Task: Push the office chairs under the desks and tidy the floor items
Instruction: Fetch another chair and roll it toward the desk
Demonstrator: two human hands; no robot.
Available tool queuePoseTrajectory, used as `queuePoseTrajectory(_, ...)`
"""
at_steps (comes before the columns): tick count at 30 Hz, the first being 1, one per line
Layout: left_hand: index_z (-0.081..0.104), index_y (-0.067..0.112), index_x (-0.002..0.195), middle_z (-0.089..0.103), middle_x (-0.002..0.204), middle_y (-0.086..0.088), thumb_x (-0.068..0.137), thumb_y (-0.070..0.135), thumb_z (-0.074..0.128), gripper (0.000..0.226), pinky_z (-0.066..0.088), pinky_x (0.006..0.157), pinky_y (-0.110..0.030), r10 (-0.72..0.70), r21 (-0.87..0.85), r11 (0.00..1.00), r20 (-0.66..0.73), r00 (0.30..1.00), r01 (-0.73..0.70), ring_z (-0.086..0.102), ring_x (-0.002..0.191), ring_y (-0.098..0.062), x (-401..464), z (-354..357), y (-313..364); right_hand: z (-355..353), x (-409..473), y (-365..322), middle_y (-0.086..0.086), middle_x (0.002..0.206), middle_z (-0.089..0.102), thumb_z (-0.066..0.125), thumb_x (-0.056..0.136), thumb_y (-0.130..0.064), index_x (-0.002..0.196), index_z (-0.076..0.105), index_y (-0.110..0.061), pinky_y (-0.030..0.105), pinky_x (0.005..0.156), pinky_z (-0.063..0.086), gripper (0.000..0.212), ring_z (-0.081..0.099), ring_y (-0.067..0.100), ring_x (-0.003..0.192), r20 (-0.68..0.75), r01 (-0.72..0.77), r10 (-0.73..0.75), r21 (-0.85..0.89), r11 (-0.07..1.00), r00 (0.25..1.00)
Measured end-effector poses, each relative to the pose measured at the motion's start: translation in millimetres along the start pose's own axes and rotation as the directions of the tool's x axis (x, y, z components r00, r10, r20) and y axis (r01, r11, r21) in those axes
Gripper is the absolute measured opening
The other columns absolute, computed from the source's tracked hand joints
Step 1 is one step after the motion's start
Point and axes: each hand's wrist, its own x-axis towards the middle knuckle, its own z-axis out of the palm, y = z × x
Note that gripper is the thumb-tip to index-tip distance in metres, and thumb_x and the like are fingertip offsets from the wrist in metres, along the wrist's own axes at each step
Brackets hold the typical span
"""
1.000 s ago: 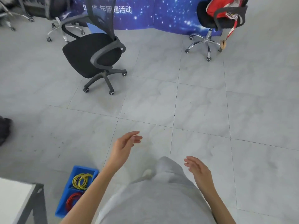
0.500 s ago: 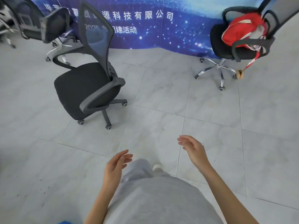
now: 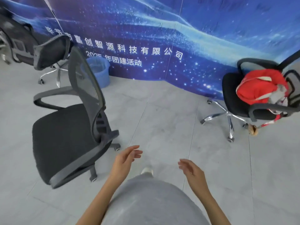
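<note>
You have walked forward, and the grey mesh chair (image 3: pixel 68 127) now fills the left of the frame, far larger than a second ago, when it sat small in the upper left. That puts its backrest and nearer armrest within what looks like easy reach of your left hand (image 3: pixel 125 159), so the next sensible step is probably to take hold of the backrest and steer it toward a desk; no desk is in view now, so you will likely have to turn. Your left hand hangs free with fingers relaxed and spread, holding nothing, near but not touching the chair. Your right hand (image 3: pixel 191 171) is likewise loose and empty, lower centre-right. The second chair (image 3: pixel 240 98), carrying a red bag (image 3: pixel 259 85), stands at the right edge against the blue banner (image 3: pixel 162 38), well apart from you. A third chair (image 3: pixel 52 54) and a blue bucket (image 3: pixel 99 70) have come into view at the upper left. The blue bin of coiled wires and the table corner seen earlier at the lower left have dropped out of view behind you.
</note>
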Motion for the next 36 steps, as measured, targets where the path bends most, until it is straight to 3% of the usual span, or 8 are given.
queuePoseTrajectory(6,0.06,0.025,0.106,0.07,0.096,0.006,0.097,0.008,0.038,0.029,0.048,0.079,-0.014,0.074,0.003,0.997,0.033,0.997,-0.074,0.066,0.085,-0.004,154.1,14.2,90.8,-42.9,110.6,-48.9,-0.005,0.102,0.07,0.054,0.091,-0.01,0.095,0.065,-0.026,0.035,0.092,0.048,0.02,0.066,0.005,0.091,-0.1,-0.076,0.084,0.078,0.994,0.991)
queuePoseTrajectory(10,0.059,0.03,0.102,0.07,0.095,0.006,0.096,0.007,0.038,0.032,0.048,0.078,-0.014,0.057,-0.05,0.997,-0.054,0.997,-0.06,0.066,0.084,-0.004,238.1,23.0,112.9,-60.0,219.4,-88.2,-0.005,0.099,0.07,0.052,0.091,-0.007,0.094,0.065,-0.024,0.036,0.093,0.047,0.021,0.065,-0.002,0.086,-0.043,-0.042,0.043,0.016,0.999,0.998)
queuePoseTrajectory(14,0.059,0.028,0.102,0.07,0.095,0.003,0.096,0.004,0.038,0.033,0.048,0.073,-0.012,-0.045,-0.128,0.992,-0.245,0.969,0.014,0.066,0.08,-0.002,291.4,28.5,113.6,-58.9,343.8,-138.0,-0.006,0.099,0.07,0.051,0.091,-0.006,0.092,0.063,-0.03,0.031,0.088,0.049,0.026,0.067,0.011,0.093,0.149,0.058,-0.043,-0.099,0.993,0.988)
queuePoseTrajectory(18,0.061,0.024,0.102,0.073,0.088,0.004,0.096,0.004,0.04,0.029,0.049,0.074,-0.019,-0.215,-0.272,0.959,-0.5,0.839,0.084,0.066,0.079,-0.004,318.8,27.8,115.7,-31.1,444.8,-219.1,-0.007,0.098,0.069,0.05,0.092,-0.004,0.09,0.059,-0.035,0.012,0.079,0.049,0.033,0.064,-0.004,0.086,0.413,0.234,-0.136,-0.198,0.952,0.901)
queuePoseTrajectory(25,0.059,0.028,0.104,0.067,0.1,0.02,0.095,0.004,0.043,0.03,0.047,0.076,-0.012,-0.327,-0.335,0.939,-0.81,0.487,0.075,0.065,0.088,-0.002,327.0,17.1,130.6,74.9,525.2,-341.5,-0.009,0.095,0.067,0.05,0.09,0.002,0.099,0.059,-0.02,0.005,0.076,0.045,0.026,0.064,-0.003,0.086,0.786,0.518,-0.247,-0.108,0.849,0.567)
queuePoseTrajectory(30,0.057,0.02,0.113,0.063,0.104,0.018,0.088,0.01,0.046,0.029,0.044,0.076,-0.008,0.021,0.05,0.968,-0.992,0.124,0.244,0.055,0.095,0.005,336.0,-26.9,146.0,173.2,527.9,-400.2,-0.011,0.1,0.067,0.055,0.088,0.001,0.103,0.061,-0.026,0.003,0.078,0.043,0.032,0.061,-0.007,0.092,0.912,0.699,-0.308,0.033,0.715,0.272)
queuePoseTrajectory(33,0.055,0.011,0.118,0.058,0.115,0.004,0.084,0.015,0.049,0.034,0.042,0.091,-0.016,0.188,0.203,0.885,-0.979,0.076,0.419,0.051,0.108,-0.005,345.4,-59.5,141.8,225.4,520.1,-425.2,-0.004,0.112,0.063,0.059,0.086,-0.006,0.116,0.06,-0.017,0.011,0.089,0.041,0.032,0.056,0.002,0.1,0.932,0.864,-0.36,0.143,0.483,0.047)
queuePoseTrajectory(36,0.051,0.011,0.124,0.056,0.128,-0.004,0.073,0.021,0.069,0.055,0.04,0.101,-0.034,0.074,0.169,0.734,-0.983,0.171,0.658,0.046,0.122,-0.018,353.0,-84.7,128.3,276.7,510.1,-448.5,0.002,0.123,0.058,0.059,0.081,-0.022,0.122,0.056,-0.013,0.017,0.098,0.032,0.042,0.046,0.011,0.114,0.881,0.925,-0.369,0.36,0.12,-0.295)
